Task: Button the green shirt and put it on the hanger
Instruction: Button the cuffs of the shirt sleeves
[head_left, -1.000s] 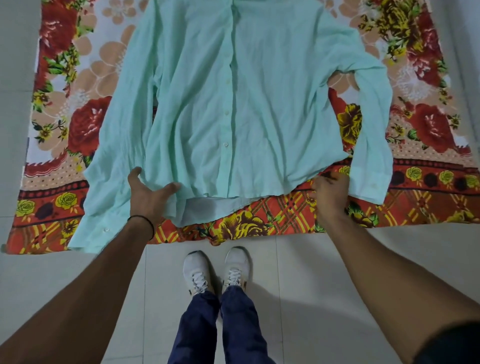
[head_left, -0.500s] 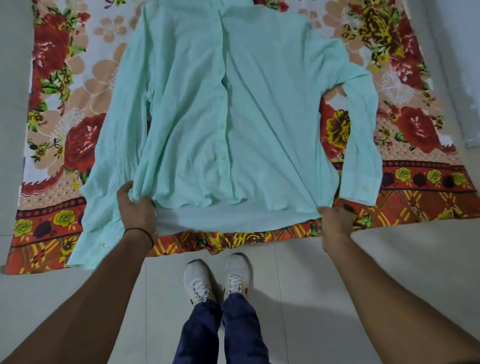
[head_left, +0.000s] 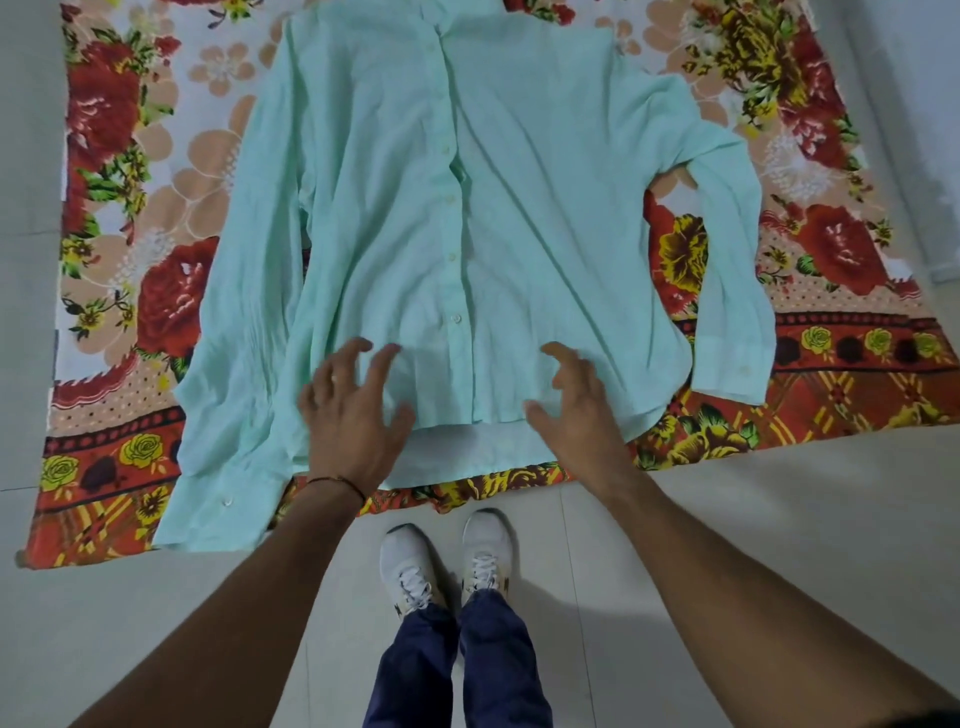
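Observation:
The pale green shirt (head_left: 519, 208) lies flat, front up, on a flowered cloth (head_left: 130, 260), collar at the far end and hem nearest me. A row of white buttons (head_left: 451, 255) runs down its middle. Both sleeves lie stretched along its sides. My left hand (head_left: 353, 410) hovers over the hem left of the button row, fingers spread, holding nothing. My right hand (head_left: 576, 400) is over the hem right of the row, fingers apart and curled, also holding nothing. No hanger is in view.
The flowered cloth covers a pale tiled floor (head_left: 727, 493). My white shoes (head_left: 447, 561) stand on the tiles just in front of the cloth's near edge. A pale wall or panel (head_left: 914, 130) rises at the right.
Both hands have let go of the hem's outer corners and moved inward toward the button row, fingers now spread. The shirt lies flatter and more of its collar end shows.

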